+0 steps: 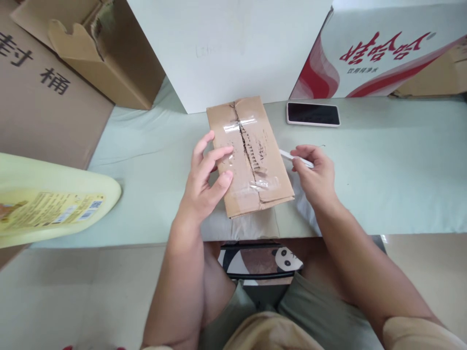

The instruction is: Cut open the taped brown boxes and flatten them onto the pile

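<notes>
A small brown cardboard box (255,160) lies tilted at the middle of the cloth-covered table, with clear tape across both ends of its torn centre seam. My left hand (208,177) grips its left side, thumb and a finger on the top face and other fingertips at the edge. Pinched in my right hand (314,170) is a slim white tool (288,155), pointing left at the box's right side. Whether its tip touches the box, and what kind of tool it is, I cannot tell.
Behind the box stands a large white box (233,53). A phone (313,114) lies to its right, before a red-and-white carton (375,63). On the left are a pale yellow bottle (54,194) and an open brown carton (124,58). The table's front edge (138,241) runs near my lap.
</notes>
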The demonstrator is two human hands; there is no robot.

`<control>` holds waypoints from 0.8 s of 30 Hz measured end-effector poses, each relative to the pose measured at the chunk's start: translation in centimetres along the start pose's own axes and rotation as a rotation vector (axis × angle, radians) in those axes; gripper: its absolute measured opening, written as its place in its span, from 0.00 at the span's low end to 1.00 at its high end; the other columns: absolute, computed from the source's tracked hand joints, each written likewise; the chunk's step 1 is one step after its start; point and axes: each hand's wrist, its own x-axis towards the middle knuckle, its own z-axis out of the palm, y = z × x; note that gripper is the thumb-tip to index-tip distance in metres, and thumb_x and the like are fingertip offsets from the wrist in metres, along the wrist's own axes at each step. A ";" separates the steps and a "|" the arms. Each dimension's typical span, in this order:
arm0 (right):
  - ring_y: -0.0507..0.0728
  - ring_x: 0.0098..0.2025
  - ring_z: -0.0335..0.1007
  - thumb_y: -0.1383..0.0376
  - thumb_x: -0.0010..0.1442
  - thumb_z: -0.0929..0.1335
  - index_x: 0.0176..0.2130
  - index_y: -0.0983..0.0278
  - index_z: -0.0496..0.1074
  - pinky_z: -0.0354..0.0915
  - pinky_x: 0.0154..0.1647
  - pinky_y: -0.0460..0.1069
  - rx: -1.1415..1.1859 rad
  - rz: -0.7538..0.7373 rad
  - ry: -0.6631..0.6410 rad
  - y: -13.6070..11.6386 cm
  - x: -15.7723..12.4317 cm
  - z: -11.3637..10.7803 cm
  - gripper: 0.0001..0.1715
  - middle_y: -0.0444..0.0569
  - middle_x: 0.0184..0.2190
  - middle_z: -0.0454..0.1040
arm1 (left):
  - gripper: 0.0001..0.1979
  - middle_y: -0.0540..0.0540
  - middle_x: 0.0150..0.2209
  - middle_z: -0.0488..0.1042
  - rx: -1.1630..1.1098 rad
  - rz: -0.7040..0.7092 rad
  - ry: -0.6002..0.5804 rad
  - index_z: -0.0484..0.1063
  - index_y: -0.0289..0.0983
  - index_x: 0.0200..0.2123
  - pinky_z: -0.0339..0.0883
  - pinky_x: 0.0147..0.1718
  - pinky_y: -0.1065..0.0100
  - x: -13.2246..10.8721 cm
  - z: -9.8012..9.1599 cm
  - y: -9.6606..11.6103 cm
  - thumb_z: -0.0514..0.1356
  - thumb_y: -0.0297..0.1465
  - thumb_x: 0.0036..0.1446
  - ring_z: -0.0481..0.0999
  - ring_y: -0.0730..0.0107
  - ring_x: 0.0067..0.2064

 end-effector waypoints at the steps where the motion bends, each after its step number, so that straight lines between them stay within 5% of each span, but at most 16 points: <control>1: 0.54 0.34 0.75 0.60 0.56 0.70 0.43 0.60 0.76 0.76 0.41 0.55 0.042 -0.004 0.023 -0.1 0.0 0.1 0.14 0.50 0.44 0.82 | 0.27 0.42 0.76 0.57 -0.005 0.005 0.003 0.77 0.48 0.55 0.72 0.64 0.48 0.0 0.0 0.0 0.61 0.58 0.64 0.63 0.40 0.74; 8: 0.48 0.26 0.67 0.53 0.58 0.72 0.37 0.58 0.73 0.69 0.24 0.46 0.591 0.096 0.124 -0.3 0.6 -0.3 0.13 0.47 0.41 0.81 | 0.28 0.41 0.76 0.57 0.003 -0.012 -0.005 0.77 0.47 0.56 0.73 0.63 0.48 0.0 0.1 0.1 0.60 0.60 0.64 0.63 0.39 0.74; 14: 0.48 0.26 0.68 0.51 0.60 0.74 0.35 0.56 0.72 0.71 0.23 0.47 0.662 0.065 0.101 -1.1 0.8 -4.0 0.14 0.45 0.48 0.80 | 0.27 0.41 0.76 0.57 0.009 0.000 0.011 0.77 0.47 0.56 0.73 0.63 0.49 -0.1 0.2 0.2 0.60 0.59 0.65 0.62 0.40 0.74; 20: 0.47 0.19 0.57 0.59 0.64 0.74 0.33 0.54 0.71 0.54 0.12 0.46 0.634 -0.216 0.066 -6.9 -3.0 -5.3 0.10 0.41 0.33 0.72 | 0.29 0.41 0.76 0.57 0.049 0.014 0.015 0.77 0.46 0.57 0.75 0.61 0.50 -0.2 0.3 0.0 0.60 0.59 0.65 0.53 0.36 0.78; 24: 0.50 0.18 0.57 0.68 0.64 0.74 0.37 0.55 0.74 0.55 0.11 0.47 0.586 -0.497 0.081 -9.6 -6.7 -4.8 0.08 0.40 0.23 0.65 | 0.29 0.41 0.76 0.57 0.125 0.084 0.020 0.75 0.46 0.59 0.77 0.59 0.50 -0.1 0.2 -1.0 0.57 0.59 0.67 0.53 0.36 0.79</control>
